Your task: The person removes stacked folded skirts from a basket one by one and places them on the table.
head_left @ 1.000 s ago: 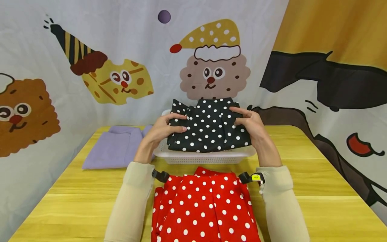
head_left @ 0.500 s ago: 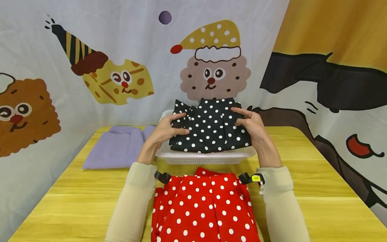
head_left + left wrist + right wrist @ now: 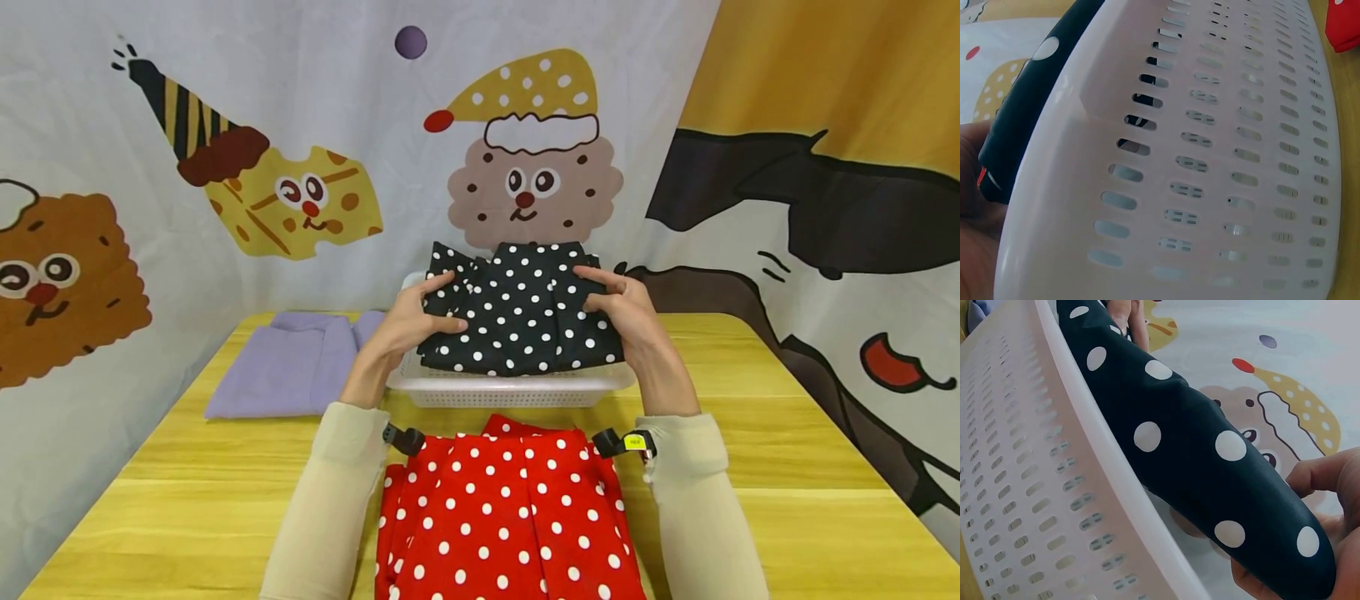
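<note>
A folded black cloth garment with white dots (image 3: 517, 312) is over the white perforated basket (image 3: 502, 396). My left hand (image 3: 405, 323) holds its left end, thumb on the top face and index finger spread apart from it. At the right end my right hand (image 3: 624, 308) grips the garment; in the right wrist view, the right hand's (image 3: 1329, 512) thumb side is above the fold and other fingers are below. The left wrist view shows mostly basket wall (image 3: 1210, 156), with the left hand (image 3: 979, 244) partly cut off. The garment hides most of the basket's inside.
A folded red garment with white dots (image 3: 510, 517) lies on the wooden table (image 3: 810, 500) between the forearms. Folded lilac cloth (image 3: 281, 371) lies left of the basket. Behind the table hangs a cartoon-printed curtain (image 3: 300, 67).
My left hand has shifted slightly right, and its index finger has spread further from the thumb. The garment's left end has moved in a little. My right hand is almost still.
</note>
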Tool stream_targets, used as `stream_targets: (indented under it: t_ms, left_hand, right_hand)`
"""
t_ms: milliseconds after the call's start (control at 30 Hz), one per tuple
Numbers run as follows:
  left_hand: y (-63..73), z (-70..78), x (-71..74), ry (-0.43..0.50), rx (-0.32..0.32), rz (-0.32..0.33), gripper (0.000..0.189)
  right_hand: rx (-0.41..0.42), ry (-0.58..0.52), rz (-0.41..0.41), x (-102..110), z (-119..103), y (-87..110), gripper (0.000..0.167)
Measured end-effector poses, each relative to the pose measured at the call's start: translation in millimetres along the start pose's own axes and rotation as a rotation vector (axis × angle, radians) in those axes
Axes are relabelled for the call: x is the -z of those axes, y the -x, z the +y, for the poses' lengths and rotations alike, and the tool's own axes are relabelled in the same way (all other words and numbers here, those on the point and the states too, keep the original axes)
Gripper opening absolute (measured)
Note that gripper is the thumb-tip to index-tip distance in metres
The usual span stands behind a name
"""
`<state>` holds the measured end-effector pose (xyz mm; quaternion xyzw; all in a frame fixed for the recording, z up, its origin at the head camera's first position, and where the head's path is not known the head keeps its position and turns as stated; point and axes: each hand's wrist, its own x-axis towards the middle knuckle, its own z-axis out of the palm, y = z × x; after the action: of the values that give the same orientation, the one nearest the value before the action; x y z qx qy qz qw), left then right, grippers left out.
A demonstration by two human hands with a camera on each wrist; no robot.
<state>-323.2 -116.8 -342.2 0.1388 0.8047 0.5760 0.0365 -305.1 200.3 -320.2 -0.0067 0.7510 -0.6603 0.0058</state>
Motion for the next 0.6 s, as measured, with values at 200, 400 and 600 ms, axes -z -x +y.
stream_targets:
  t_ms: [200,400,600]
  left_hand:
    - [0.1,1.0,0.5,-0.002,-0.007,0.013,0.088]
    - [1.2,0.0,1.6,0.031,-0.017,0.028,0.087]
    - [3.5,2.5,2.4,0.053,-0.041,0.042,0.087]
  right_hand:
    - [0.014,0.034,-0.035,-2.1,-0.6,0.8,0.063]
    - [0.052,0.077,-0.094,-1.5,0.4,2.6,0.064]
    - [0.096,0.156,-0.158,-1.2,0.6,4.9,0.067]
